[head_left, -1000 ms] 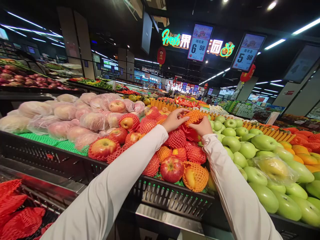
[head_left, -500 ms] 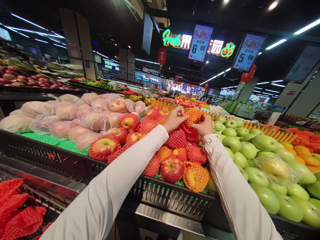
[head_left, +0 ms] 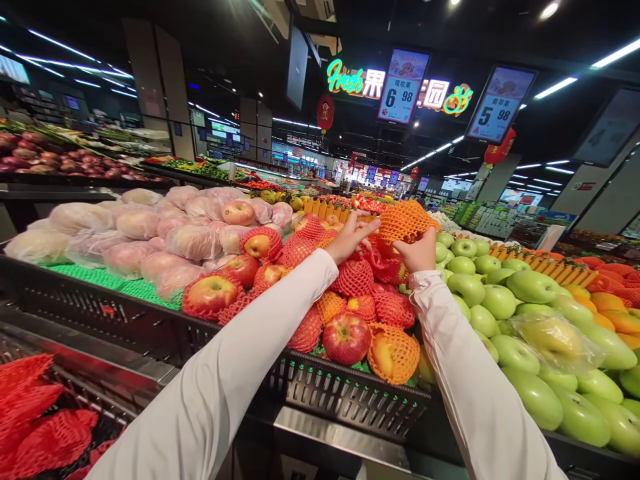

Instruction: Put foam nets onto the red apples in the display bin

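An orange foam net is raised above the heap of apples, its mesh spread wide. My right hand grips its right side, thumb in front and fingers mostly behind the mesh. Just left of it, my left hand has its fingers stretched apart, the tips close to the net's left edge. Whether they touch it I cannot tell. Below both hands lie apples in red nets, a bare red apple and an apple in an orange net. What the raised net contains is hidden.
A black crate holds the apples. Bagged pale fruits lie to the left, green apples to the right. Loose red nets fill a basket at lower left. Price screens hang overhead.
The orange net has risen and spread wider in my right hand. My left hand's fingers have opened from a pinch and stretched out.
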Motion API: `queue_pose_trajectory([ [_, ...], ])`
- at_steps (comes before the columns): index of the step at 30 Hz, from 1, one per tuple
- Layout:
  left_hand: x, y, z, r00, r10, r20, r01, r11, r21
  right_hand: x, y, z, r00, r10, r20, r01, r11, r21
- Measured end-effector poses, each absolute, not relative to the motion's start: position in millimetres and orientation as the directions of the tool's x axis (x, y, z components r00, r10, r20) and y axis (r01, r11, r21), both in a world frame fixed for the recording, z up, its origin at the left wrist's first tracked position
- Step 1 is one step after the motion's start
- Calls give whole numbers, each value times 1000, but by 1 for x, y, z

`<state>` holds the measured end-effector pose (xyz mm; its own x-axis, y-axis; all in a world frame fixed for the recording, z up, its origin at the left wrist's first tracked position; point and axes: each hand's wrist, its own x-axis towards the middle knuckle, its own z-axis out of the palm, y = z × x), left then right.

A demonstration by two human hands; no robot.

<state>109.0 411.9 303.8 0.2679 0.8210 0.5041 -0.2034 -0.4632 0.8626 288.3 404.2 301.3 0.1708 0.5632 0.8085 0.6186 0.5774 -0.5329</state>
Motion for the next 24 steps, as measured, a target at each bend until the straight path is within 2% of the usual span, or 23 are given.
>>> queue_pose_trajectory([
  [3,109,408,302,392,792,468,-239,-404,883,280,398,301,139,609,781,529,621,-578],
  [8,113,411,300,353,745,566,-425,-411,807,269,387,305,-85,611,787,483,716,-504],
  [11,115,417,301,276,782,559,-465,-400,790,266,382,308,-64,588,807,461,734,-499],
  [14,109,424,306,65,831,553,-468,-464,752,264,376,311,-66,577,814,383,768,-513],
  [17,94,428,313,-267,814,516,-301,-579,758,267,377,313,0,561,828,312,786,-533],
  [20,73,425,319,-547,645,534,35,-619,784,274,389,311,135,597,791,293,739,-607],
  [22,62,422,320,-612,548,570,248,-552,796,277,396,307,139,666,733,286,681,-674],
  [24,54,422,318,-619,506,601,431,-421,798,278,398,305,77,723,686,305,638,-707],
])
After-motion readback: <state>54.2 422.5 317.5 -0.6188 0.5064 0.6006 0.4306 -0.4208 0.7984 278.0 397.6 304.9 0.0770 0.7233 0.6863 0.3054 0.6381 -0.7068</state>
